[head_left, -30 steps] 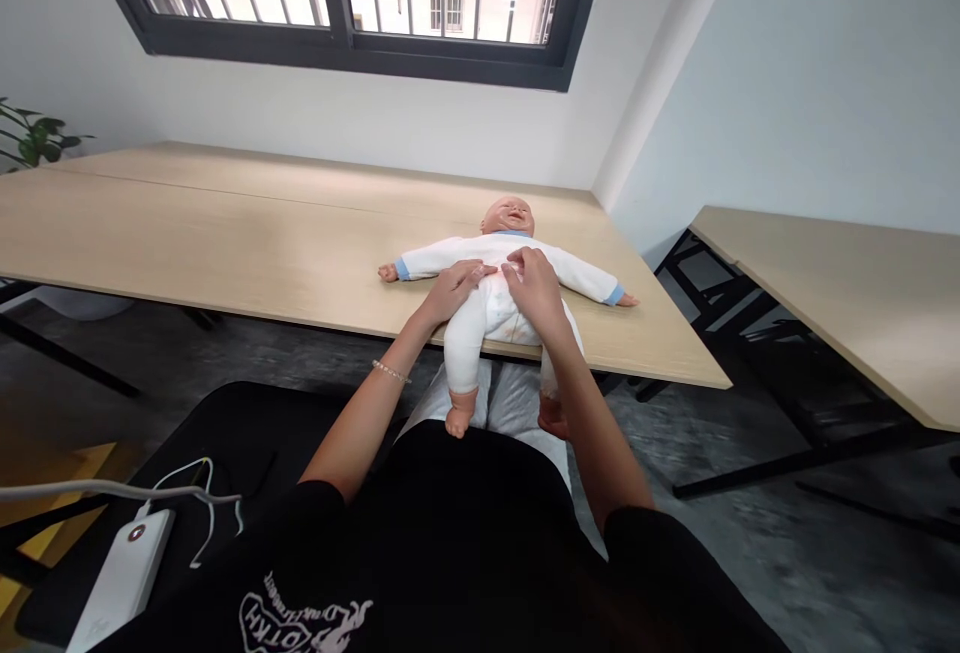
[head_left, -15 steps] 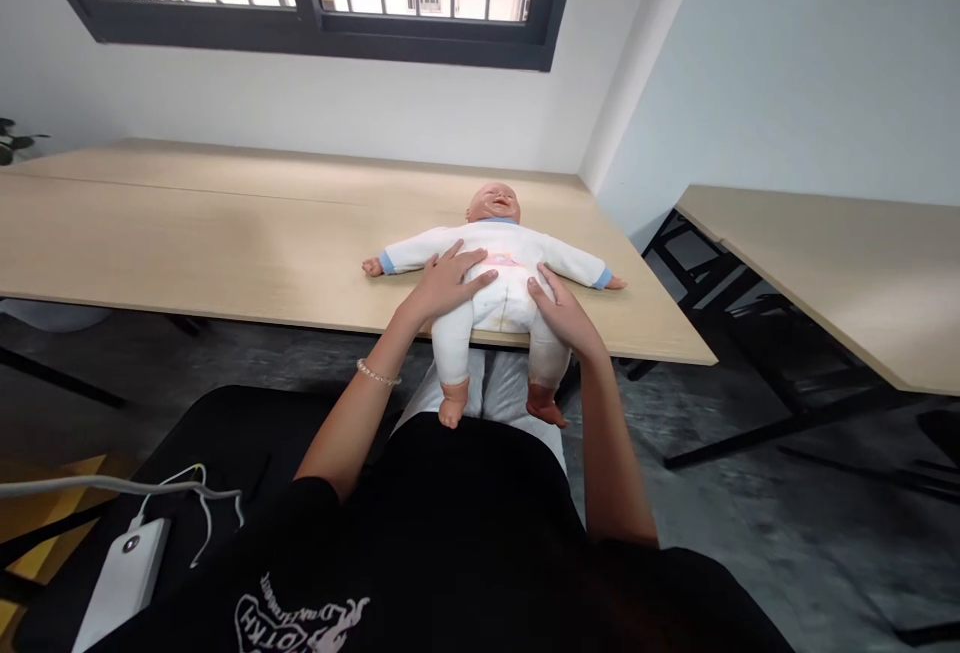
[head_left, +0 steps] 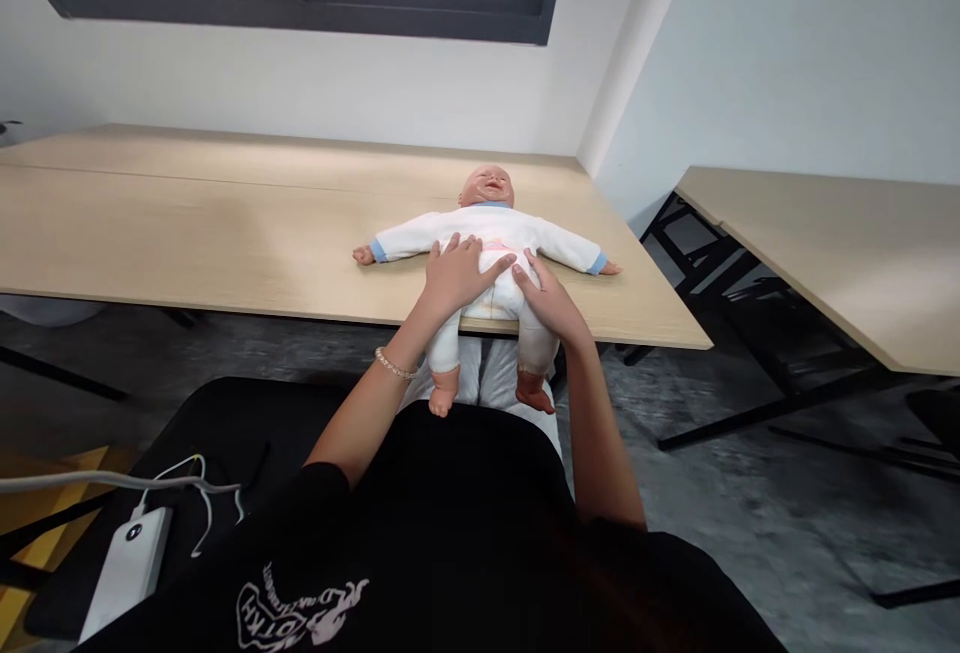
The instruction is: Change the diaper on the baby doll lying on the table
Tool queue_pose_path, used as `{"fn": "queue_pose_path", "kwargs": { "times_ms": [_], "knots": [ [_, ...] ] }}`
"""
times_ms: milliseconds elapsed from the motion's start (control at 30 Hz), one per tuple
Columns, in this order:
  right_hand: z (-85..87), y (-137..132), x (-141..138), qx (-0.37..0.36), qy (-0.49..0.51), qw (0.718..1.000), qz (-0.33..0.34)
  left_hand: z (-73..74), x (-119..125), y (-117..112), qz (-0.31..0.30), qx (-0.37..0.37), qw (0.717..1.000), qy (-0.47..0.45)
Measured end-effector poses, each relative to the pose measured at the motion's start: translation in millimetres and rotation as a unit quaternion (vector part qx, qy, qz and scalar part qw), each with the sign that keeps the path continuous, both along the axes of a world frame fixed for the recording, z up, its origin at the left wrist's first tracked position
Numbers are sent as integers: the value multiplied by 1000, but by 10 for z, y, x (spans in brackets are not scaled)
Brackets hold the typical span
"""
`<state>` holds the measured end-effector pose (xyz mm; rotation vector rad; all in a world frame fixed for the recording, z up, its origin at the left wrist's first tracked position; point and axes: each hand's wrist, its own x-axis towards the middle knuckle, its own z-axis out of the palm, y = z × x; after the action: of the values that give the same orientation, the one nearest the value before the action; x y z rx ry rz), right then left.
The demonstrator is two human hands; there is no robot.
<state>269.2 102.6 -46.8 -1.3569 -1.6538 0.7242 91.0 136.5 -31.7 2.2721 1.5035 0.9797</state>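
A baby doll (head_left: 495, 221) lies on its back on the light wooden table (head_left: 225, 253), head toward the wall and arms spread wide. It wears a white outfit with blue cuffs and collar, and its lower legs hang over the table's front edge. My left hand (head_left: 457, 273) rests on the doll's belly and hip at the left, fingers spread, thumb reaching toward the middle. On the right hip lies my right hand (head_left: 551, 301), thumb and fingers apart. Both hands touch the clothing without gripping it. They partly cover the doll's waist and upper legs.
A second wooden table (head_left: 825, 253) stands to the right, across a gap. On a black chair (head_left: 247, 413) at my left lies a white power bank (head_left: 131, 563) with a cable (head_left: 90, 480). A barred window (head_left: 300, 3) is in the wall ahead.
My left hand has slid inward across the doll's belly, its thumb now near my right hand. My right hand has shifted slightly up and inward. The view has tilted down a little.
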Motion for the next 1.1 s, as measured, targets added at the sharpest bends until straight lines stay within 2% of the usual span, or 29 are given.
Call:
{"fn": "queue_pose_path", "kwargs": {
  "times_ms": [100,200,267,367,433,567,667,833,900,1033,1100],
  "knots": [
    [-15,-3,-7,-28,42,999,5,-10,-96,46,-32,-35,998,-37],
    [-48,-6,10,-61,123,991,-9,-54,-228,76,-75,-59,988,-121],
    [-80,-8,29,-72,177,981,-36,-110,-301,85,-60,-52,979,-187],
    [-133,-47,44,-59,208,973,-82,-219,-371,52,-2,-42,967,-250],
    [-164,-113,32,-37,186,978,-89,-296,-388,-27,6,-57,964,-259],
    [-204,-293,-37,14,61,995,-81,-400,-357,-276,-7,-68,970,-233],
    [-219,-356,-77,37,6,995,-92,-401,-325,-386,-4,-55,972,-228],
    [-254,-332,-72,53,-15,995,-88,-368,-339,-410,-5,-71,974,-217],
    [-270,-370,-77,84,-35,991,-99,-382,-341,-467,6,-39,978,-206],
    [-279,-581,-137,166,-69,970,-161,-405,-300,-688,63,84,981,-161],
    [-270,-688,-179,189,-96,959,-190,-386,-267,-783,88,103,982,-130]
  ]
}}
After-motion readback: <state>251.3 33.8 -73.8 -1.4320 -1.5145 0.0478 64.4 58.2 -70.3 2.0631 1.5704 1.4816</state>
